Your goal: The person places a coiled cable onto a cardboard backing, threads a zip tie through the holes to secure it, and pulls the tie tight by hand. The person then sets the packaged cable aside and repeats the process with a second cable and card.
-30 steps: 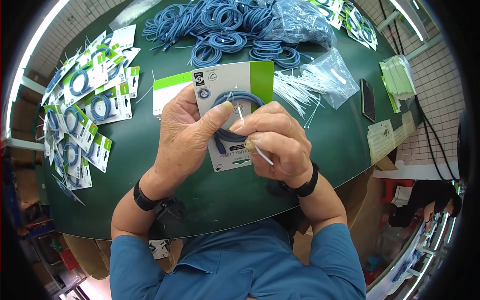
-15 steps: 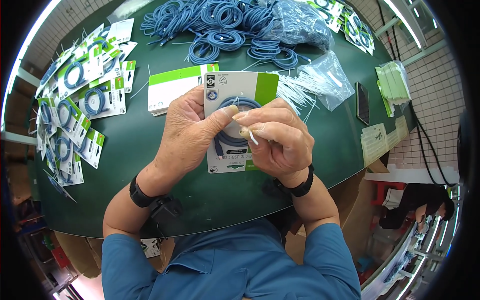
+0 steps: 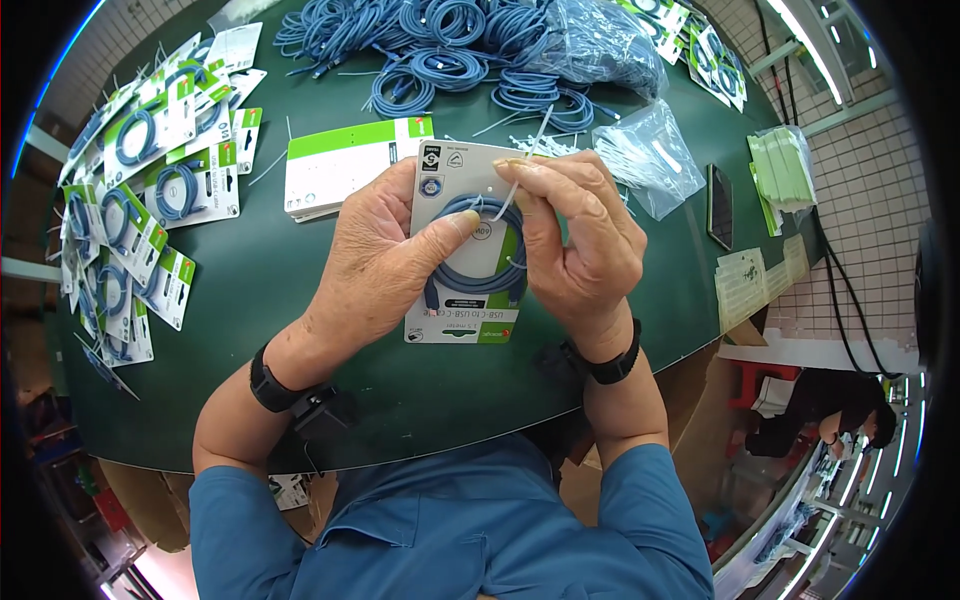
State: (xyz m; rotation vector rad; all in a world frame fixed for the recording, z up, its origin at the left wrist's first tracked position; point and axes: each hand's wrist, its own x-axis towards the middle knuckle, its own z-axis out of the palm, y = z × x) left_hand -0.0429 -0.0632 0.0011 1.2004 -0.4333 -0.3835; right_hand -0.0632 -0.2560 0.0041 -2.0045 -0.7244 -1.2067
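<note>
My left hand [image 3: 375, 250] grips the left side of a white and green packaging card [image 3: 470, 165], its thumb pressed on a coiled blue cable [image 3: 470, 283] that lies against the card. Between the thumb and fingers of my right hand [image 3: 590, 235] is a thin white cable tie [image 3: 545, 122]. The tie runs from the top of the coil, past my fingertips, and its free end points up above the card. A second white tie end shows at the coil's right side. My left fingers are hidden behind the card.
Behind the card lies a stack of blank-faced cards [image 3: 350, 165]. Loose blue cables [image 3: 440, 70] pile at the back, beside scattered white ties [image 3: 630, 160]. Carded cables [image 3: 180, 190] heap at the left. A phone [image 3: 719, 207] lies at the right; another person [image 3: 830, 410] sits beyond.
My right hand has risen and shifted slightly right, drawing the cable tie upward, so its end now stands above the card. My left hand still holds the card and coil.
</note>
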